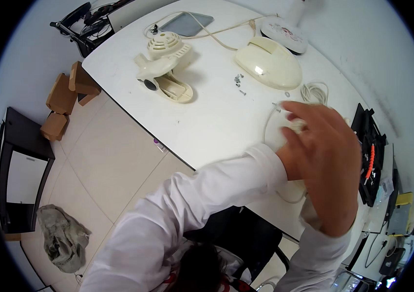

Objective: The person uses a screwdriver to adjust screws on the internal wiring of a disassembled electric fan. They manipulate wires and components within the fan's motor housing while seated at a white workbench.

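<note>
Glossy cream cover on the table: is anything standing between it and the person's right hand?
Nothing tall is visible between the right hand and the glossy cream cover. Only a small ring and small metal hardware lie low there, probably no obstacle.

No words or numbers can be read clearly. A white rounded piece [277, 29] near the far edge of the white table [202, 117] bears red printed marks on its top, too small to make out. At the lower right, a dark flat object [392, 262] carries a small pale mark, and any lettering on it is too small to tell.
</note>
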Demonstrator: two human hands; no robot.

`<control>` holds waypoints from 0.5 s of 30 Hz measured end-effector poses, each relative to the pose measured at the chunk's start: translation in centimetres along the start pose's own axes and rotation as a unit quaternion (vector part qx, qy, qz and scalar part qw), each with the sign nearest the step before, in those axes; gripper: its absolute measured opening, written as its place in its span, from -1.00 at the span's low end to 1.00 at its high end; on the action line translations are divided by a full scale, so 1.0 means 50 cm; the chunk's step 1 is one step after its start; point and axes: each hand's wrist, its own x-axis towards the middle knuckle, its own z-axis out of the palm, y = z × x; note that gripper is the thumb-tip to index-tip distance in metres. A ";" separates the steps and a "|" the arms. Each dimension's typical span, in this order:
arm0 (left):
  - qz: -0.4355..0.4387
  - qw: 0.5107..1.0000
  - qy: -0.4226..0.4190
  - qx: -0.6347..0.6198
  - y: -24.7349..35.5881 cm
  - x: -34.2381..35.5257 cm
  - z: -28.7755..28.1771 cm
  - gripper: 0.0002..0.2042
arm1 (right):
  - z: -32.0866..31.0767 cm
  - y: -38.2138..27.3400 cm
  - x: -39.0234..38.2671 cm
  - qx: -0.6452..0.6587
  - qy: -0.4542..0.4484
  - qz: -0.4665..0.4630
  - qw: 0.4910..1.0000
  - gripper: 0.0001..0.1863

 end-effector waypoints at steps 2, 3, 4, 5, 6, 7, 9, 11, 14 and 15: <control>-0.016 0.999 0.013 0.040 -0.015 -0.027 -0.015 -0.82 | 0.055 0.015 0.063 -0.001 -0.062 -0.084 0.995 -0.80; -0.017 0.999 0.005 0.029 -0.017 -0.030 -0.004 -0.82 | 0.075 0.044 0.084 -0.007 -0.074 -0.106 0.992 -0.81; -0.024 0.999 0.008 0.043 -0.025 -0.041 -0.012 -0.82 | 0.112 0.067 0.112 -0.029 -0.075 -0.106 0.991 -0.83; -0.029 0.999 0.005 0.038 -0.025 -0.049 -0.007 -0.82 | 0.136 0.093 0.132 -0.065 -0.077 -0.096 0.990 -0.84; -0.030 0.999 0.007 0.044 -0.029 -0.057 -0.006 -0.82 | 0.165 0.102 0.161 -0.106 -0.144 -0.026 0.984 -0.82; -0.036 0.998 0.011 0.052 -0.033 -0.066 -0.014 -0.82 | 0.190 0.106 0.184 -0.144 -0.208 0.041 0.966 -0.80; -0.037 0.998 0.017 0.058 -0.032 -0.074 -0.022 -0.82 | 0.214 0.112 0.198 -0.146 -0.268 0.063 0.950 -0.86; -0.045 0.998 0.012 0.050 -0.036 -0.081 -0.016 -0.82 | 0.227 0.114 0.200 -0.148 -0.308 0.076 0.937 -0.84; -0.041 0.998 0.017 0.048 -0.040 -0.069 -0.016 -0.82 | 0.243 0.092 0.216 -0.163 -0.322 0.069 0.930 -0.82; -0.042 0.998 0.017 0.047 -0.041 -0.068 -0.016 -0.82 | 0.262 0.081 0.218 -0.172 -0.328 0.069 0.926 -0.82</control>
